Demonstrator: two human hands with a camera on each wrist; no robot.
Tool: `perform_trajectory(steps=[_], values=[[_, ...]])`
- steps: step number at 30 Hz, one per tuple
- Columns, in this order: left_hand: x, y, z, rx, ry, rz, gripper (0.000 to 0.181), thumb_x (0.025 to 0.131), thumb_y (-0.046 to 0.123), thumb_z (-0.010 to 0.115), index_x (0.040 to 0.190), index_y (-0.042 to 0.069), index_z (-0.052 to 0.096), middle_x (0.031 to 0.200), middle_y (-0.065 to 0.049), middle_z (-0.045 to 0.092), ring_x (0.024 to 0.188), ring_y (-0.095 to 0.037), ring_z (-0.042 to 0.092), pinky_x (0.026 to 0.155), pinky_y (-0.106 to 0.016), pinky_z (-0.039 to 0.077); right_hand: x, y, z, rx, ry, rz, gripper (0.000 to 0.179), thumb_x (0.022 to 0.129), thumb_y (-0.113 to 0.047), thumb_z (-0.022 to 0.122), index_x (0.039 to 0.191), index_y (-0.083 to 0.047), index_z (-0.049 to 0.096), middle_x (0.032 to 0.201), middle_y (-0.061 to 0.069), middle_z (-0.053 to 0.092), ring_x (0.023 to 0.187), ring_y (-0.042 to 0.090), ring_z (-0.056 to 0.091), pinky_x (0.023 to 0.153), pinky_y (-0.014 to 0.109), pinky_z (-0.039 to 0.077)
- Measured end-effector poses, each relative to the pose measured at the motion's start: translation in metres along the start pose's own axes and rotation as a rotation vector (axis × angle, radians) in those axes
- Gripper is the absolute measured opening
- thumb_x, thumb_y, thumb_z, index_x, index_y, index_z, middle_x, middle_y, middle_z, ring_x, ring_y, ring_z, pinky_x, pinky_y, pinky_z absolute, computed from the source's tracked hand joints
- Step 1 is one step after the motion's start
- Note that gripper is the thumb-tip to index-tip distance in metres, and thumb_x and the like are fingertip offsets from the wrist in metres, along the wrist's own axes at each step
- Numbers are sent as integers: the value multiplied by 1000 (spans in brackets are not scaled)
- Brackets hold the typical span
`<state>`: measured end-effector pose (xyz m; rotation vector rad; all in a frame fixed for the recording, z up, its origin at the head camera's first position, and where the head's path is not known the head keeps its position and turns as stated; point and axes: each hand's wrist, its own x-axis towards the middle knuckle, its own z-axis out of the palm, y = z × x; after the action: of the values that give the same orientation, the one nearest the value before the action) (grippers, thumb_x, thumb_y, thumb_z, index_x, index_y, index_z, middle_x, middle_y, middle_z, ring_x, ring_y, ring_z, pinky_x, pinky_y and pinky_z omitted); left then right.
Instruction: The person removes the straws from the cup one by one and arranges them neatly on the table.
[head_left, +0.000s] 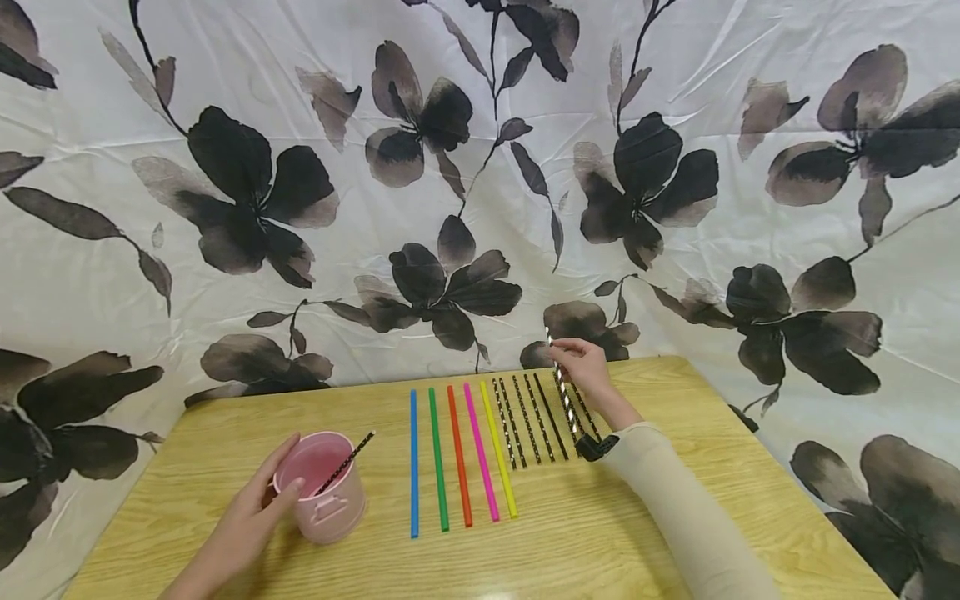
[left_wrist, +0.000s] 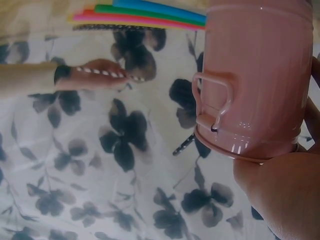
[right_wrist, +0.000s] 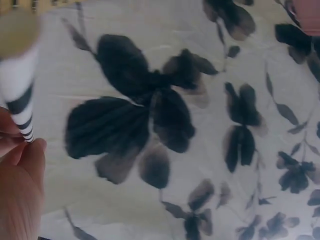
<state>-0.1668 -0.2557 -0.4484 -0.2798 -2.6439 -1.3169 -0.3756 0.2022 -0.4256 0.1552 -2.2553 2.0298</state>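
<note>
In the head view, my left hand holds a pink metal pail at the front left of the table, its thumb over the rim. One black straw with light specks leans inside the pail and sticks out over the edge. The left wrist view shows the pail's wall with a small side handle. Above the right end of the straw row, my right hand pinches a black-and-white striped straw near its upper end. That straw points steeply toward the camera in the right wrist view.
Blue, green, red, pink and yellow straws lie side by side on the wooden table. Several black patterned straws continue the row rightward. A floral cloth hangs behind the table.
</note>
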Motion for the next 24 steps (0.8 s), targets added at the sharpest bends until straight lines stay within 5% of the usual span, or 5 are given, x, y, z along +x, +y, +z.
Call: perform_trajectory(steps=[12, 17, 24], values=[[-2, -3, 0, -12, -6, 33, 53, 93, 23, 45, 140, 30, 20, 137, -10, 30, 109, -18, 46, 78, -12, 39, 9, 43, -48, -269, 11, 9, 31, 83, -18, 62, 107, 1, 60, 76, 22, 59, 42, 15, 45, 40, 28, 39], [-2, 0, -2, -7, -2, 29, 53, 93, 22, 45, 139, 31, 20, 137, -10, 31, 106, -17, 48, 77, -13, 40, 8, 55, -55, -270, -8, 17, 31, 84, -18, 61, 109, 1, 59, 60, 17, 53, 38, 15, 40, 36, 29, 35], [-2, 2, -1, 2, -17, 1, 53, 94, 26, 43, 140, 29, 18, 138, -11, 29, 112, -25, 42, 78, -12, 38, 14, 70, -61, -320, 10, 37, 30, 83, -18, 62, 108, -2, 61, 61, 17, 55, 38, 14, 42, 35, 29, 37]])
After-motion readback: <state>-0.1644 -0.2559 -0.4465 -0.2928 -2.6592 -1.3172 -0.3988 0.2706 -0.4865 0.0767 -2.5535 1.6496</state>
